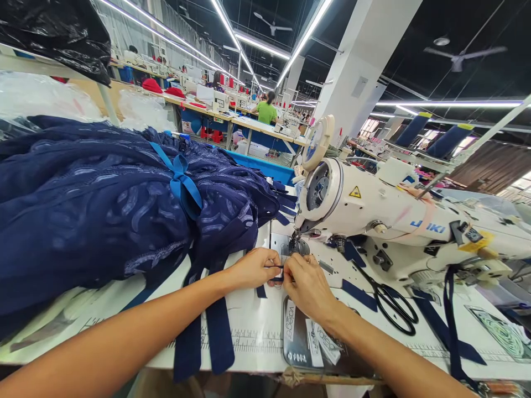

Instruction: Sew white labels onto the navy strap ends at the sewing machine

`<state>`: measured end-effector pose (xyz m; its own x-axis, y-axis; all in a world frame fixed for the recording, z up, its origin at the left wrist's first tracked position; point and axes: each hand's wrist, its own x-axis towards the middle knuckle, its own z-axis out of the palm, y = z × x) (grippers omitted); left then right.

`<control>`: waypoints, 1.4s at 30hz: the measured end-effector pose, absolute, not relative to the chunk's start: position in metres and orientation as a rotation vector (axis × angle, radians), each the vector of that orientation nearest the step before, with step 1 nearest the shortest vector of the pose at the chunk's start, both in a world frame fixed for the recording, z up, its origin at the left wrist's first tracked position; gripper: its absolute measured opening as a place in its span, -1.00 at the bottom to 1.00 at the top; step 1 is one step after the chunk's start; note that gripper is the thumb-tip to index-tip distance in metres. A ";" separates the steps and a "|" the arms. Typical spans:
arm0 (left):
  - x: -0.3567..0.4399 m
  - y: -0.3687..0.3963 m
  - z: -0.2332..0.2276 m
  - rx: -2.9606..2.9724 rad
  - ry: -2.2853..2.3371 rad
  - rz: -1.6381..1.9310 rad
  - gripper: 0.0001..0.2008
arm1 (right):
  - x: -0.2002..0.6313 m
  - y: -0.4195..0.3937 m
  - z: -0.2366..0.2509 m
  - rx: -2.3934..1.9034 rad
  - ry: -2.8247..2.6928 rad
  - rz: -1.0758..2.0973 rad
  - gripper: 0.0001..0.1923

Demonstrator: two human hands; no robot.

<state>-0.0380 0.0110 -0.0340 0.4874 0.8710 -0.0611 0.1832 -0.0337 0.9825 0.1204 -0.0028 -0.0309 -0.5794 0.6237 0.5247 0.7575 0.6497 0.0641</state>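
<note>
Fabric fills the left half of the frame: a heap of dark blue lace (103, 204) tied with a lighter blue ribbon (182, 185), its navy straps (219, 337) hanging over the table (249, 326) edge at lower centre. Just right of it, the left hand (253, 268) pinches one end of a small navy strip (276, 273), thumb and fingers closed on it. The right hand (305, 287) pinches the other end, so both hands meet at centre frame, just in front of the needle (295, 246) of the white sewing machine (373, 215). The strip looks light, thin and limp, likely to curl or slip, so it seems best held by its ends and kept taut. Further right lie black scissors (390, 301) and more navy strips (359, 293). Labels (319, 342) sit under the right wrist.
</note>
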 end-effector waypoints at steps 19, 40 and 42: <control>-0.033 0.008 -0.035 1.681 1.054 0.742 -0.88 | 0.122 -0.010 -0.015 -1.463 -2.209 0.458 -0.85; -0.028 0.004 -0.029 1.574 0.984 0.772 -0.88 | 0.137 -0.010 -0.024 -1.313 -2.123 0.505 -0.85; -0.028 0.004 -0.027 1.552 0.971 0.763 -0.88 | 0.134 -0.013 -0.021 -1.329 -2.157 0.480 -0.84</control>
<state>-0.0284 0.0037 -0.0266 0.4570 0.8890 -0.0268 0.1846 -0.0653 0.9806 0.1338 -0.0129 -0.0212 -0.3554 0.8950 0.2696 0.6959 0.4459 -0.5629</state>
